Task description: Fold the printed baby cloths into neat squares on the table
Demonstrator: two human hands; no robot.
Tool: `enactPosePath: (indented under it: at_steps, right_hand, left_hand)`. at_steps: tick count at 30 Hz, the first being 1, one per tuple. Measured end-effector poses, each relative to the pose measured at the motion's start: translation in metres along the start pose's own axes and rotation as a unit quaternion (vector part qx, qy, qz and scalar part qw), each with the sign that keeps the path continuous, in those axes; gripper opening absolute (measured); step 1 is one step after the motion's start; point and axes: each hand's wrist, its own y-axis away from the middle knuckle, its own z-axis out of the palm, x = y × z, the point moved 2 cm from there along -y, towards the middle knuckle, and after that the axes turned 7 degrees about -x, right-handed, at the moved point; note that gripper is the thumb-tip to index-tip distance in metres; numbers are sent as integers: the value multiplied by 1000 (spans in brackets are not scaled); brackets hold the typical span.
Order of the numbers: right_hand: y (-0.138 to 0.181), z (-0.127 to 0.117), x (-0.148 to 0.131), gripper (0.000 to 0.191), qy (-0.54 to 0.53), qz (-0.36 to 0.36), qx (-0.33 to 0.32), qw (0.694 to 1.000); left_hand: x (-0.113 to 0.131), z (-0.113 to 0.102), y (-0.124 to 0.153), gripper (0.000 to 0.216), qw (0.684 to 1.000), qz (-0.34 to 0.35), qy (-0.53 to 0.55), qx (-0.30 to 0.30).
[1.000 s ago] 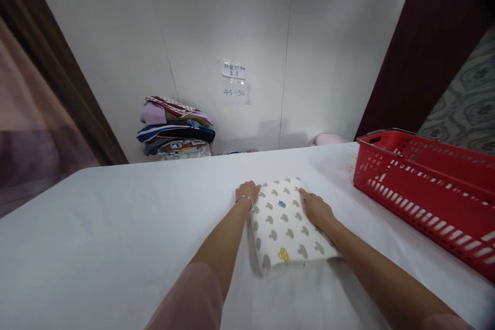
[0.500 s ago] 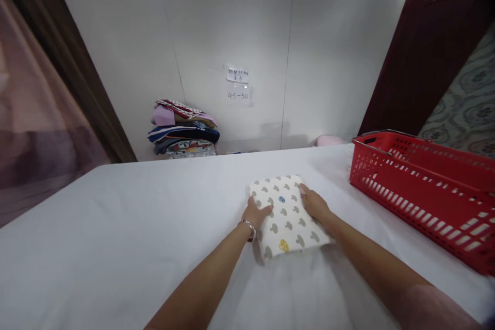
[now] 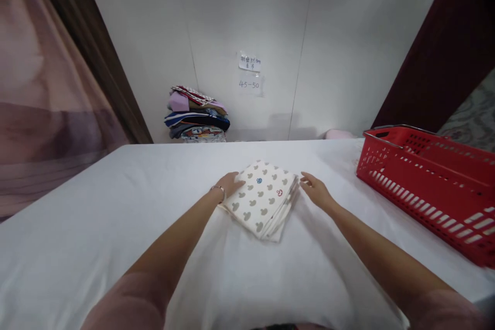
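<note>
Folded cloth [image 3: 264, 198] mid-table, nearer the far edge of the white sheet [image 3: 116, 206], well apart from the red basket [image 3: 429, 180] at the right edge. Risk: loose stacked layers on its right side could splay or slide if nudged. White, grey mushroom-like print, few coloured ones. Left hand [image 3: 231, 184] flat on its left edge, fingers together; right hand [image 3: 316, 191] open, just beside it.
</note>
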Motion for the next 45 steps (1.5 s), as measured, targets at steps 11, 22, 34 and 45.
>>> enactPosePath:
  at_steps: [11,22,34,45]
  right_hand:
    - [-59,15,-8,24,116,19,-104,988]
    - [-66,23,28,33,127,35,-72,989]
    - [-65,21,37,32,117,-5,-129,985]
    - [-53,22,39,36,132,4,-148,980]
  left_hand:
    - [13,57,125,49,924,357,-113,83]
    - [41,87,123,24,919,359,-114,119]
    - [-1,64,135,42,948,134,36,287]
    - [-55,46,68,52,959,-119,181,181]
